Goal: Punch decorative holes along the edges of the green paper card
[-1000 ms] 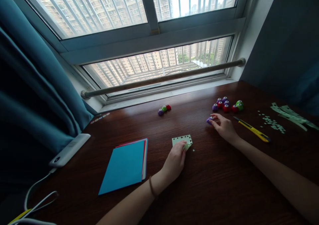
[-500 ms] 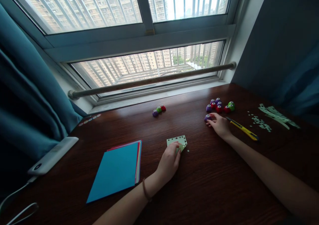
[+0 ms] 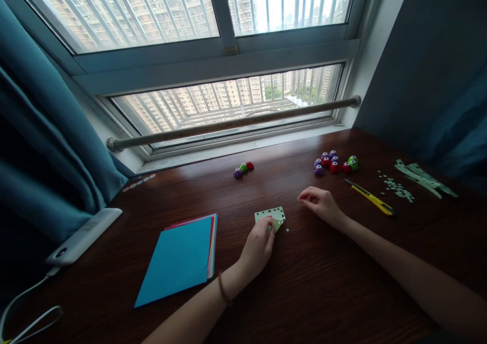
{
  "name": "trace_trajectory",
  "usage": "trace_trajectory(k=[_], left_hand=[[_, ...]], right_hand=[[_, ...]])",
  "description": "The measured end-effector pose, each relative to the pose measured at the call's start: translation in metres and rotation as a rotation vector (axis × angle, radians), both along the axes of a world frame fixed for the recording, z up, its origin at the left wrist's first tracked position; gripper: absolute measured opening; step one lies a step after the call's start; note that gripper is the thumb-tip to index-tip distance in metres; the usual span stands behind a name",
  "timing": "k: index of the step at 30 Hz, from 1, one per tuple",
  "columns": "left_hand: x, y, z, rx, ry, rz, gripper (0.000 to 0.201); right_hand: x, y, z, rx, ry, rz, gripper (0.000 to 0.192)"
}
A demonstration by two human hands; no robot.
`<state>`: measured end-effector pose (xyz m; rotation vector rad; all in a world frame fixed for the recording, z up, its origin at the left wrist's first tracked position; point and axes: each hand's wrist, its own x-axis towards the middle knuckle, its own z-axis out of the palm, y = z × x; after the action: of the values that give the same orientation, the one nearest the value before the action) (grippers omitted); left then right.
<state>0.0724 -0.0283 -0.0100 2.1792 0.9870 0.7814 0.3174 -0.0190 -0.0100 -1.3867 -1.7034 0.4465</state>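
My left hand (image 3: 257,242) is closed on a pale green sheet of paper (image 3: 271,213), holding it on the table. Small shapes are punched out along the paper's far and right edges, and my fingers hide its near part. A tiny green cut-out (image 3: 287,230) lies just right of it. My right hand (image 3: 321,204) is over the table to the right of the paper. Its fingers are curled with the tips together, and nothing shows in them. Beyond it stands a purple craft punch (image 3: 318,170), at the near left of a cluster of purple, red and green punches (image 3: 334,167).
Three more punches (image 3: 243,167) stand near the window. A yellow utility knife (image 3: 373,200), green cut-outs (image 3: 397,187) and paper strips (image 3: 424,176) lie at right. Blue paper (image 3: 177,263) tops a stack at left, beside a white device (image 3: 85,235) with a cable.
My right hand has let go of the purple punch, which now stands against the cluster. That hand has moved left and nearer to me. My left hand and the paper have stayed put.
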Motion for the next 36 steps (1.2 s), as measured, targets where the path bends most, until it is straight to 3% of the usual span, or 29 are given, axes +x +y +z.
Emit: trace_trajectory(k=[3, 6, 20, 30, 36], left_hand=[[0.0, 0.0, 0.001, -0.01, -0.004, 0.014, 0.017], [0.001, 0.001, 0.001, -0.015, -0.005, 0.018, 0.017], [0.001, 0.001, -0.001, -0.015, -0.001, 0.018, 0.018], [0.002, 0.001, 0.002, -0.019, 0.002, 0.011, 0.018], [0.001, 0.001, 0.0, -0.01, -0.001, 0.01, 0.017]], right_hand=[[-0.028, -0.015, 0.002, -0.072, -0.071, 0.219, 0.008], [-0.039, -0.021, -0.001, -0.093, -0.122, 0.291, 0.007], [-0.041, -0.022, -0.003, -0.082, -0.258, 0.307, 0.002], [-0.043, -0.025, 0.007, -0.075, -0.413, 0.349, 0.007], [-0.042, -0.023, 0.0, -0.032, -0.383, 0.284, 0.006]])
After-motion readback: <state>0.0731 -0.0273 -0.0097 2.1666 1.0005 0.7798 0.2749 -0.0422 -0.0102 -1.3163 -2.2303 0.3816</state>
